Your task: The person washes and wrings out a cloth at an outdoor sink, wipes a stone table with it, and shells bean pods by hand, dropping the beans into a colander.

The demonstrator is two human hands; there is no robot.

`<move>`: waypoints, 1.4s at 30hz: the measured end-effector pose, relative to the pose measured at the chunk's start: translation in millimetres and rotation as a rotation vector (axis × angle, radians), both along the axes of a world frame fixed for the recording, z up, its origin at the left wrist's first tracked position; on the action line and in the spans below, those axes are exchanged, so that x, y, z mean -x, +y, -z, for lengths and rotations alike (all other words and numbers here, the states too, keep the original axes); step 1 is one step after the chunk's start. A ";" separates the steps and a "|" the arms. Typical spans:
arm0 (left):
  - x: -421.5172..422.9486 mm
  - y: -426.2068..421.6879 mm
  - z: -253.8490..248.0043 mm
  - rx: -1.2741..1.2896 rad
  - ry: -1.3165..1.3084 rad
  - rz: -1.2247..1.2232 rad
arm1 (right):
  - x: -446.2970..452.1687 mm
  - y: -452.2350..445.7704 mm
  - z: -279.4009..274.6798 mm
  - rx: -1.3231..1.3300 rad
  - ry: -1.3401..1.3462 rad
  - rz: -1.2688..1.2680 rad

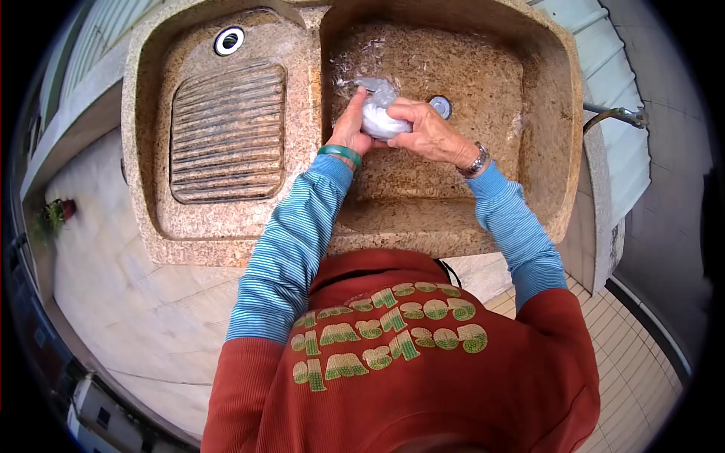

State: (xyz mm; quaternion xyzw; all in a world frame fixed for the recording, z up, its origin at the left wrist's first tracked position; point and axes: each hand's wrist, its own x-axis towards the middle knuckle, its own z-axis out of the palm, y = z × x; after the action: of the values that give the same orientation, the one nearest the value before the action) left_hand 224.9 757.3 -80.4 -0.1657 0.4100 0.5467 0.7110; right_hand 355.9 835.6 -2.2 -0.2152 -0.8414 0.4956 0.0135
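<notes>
A small white bundle (384,122), apparently in a clear plastic bag with its loose end pointing up, is held over the right basin of a stone sink (453,177). My left hand (349,128) is closed around its left side, a green bangle at the wrist. From the right, my right hand (434,136) grips it between thumb and fingers, with a metal watch on that wrist. What fills the bag is too unclear to name. Just right of the bundle, a round drain (440,107) shows in the wet basin floor.
Left of the divider (313,106) lies a ribbed washboard (226,132) with another drain (229,41) above it. A tap (627,116) on a pipe sticks out at the right. A potted plant (54,215) stands far left on the paved floor.
</notes>
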 end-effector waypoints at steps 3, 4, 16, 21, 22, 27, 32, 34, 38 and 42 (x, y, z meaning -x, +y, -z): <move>-15.1 -0.7 -9.2 -0.030 0.099 -0.203 | -4.1 9.2 -27.9 0.154 0.111 0.077; -15.0 -2.4 -38.7 0.031 0.038 -0.297 | -8.8 16.3 -21.0 0.379 0.154 0.246; -5.1 -27.6 -88.3 -0.228 -0.143 -0.057 | 17.7 0.7 39.5 1.422 0.439 0.543; -5.9 -35.5 -79.5 -0.450 0.323 0.219 | 42.4 10.1 8.1 0.854 0.258 0.460; -8.5 -34.9 -78.2 -0.468 0.537 0.268 | 49.4 8.6 0.5 0.645 0.175 0.432; 1.8 -32.3 -95.3 -0.295 1.339 0.604 | 64.3 9.0 -16.3 -0.164 -0.095 0.246; -0.7 -35.6 -85.5 -0.329 1.576 0.201 | 64.0 16.7 -42.2 0.093 -0.082 0.254; 13.7 -29.2 -75.6 -0.535 1.225 0.245 | 64.2 15.3 -53.3 0.179 0.010 0.236; 23.2 -38.0 -97.8 -0.668 0.643 0.242 | 66.6 11.4 -69.0 0.296 0.150 0.290; 38.1 -53.6 -118.3 -0.674 0.236 0.128 | 66.8 11.3 -68.0 0.455 0.165 0.324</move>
State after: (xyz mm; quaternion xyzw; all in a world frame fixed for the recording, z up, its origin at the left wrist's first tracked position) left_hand 186.8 703.6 37.9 0.1682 0.2953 0.6210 0.7063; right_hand 289.0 846.8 65.8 -0.3034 -0.6593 0.6788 0.1121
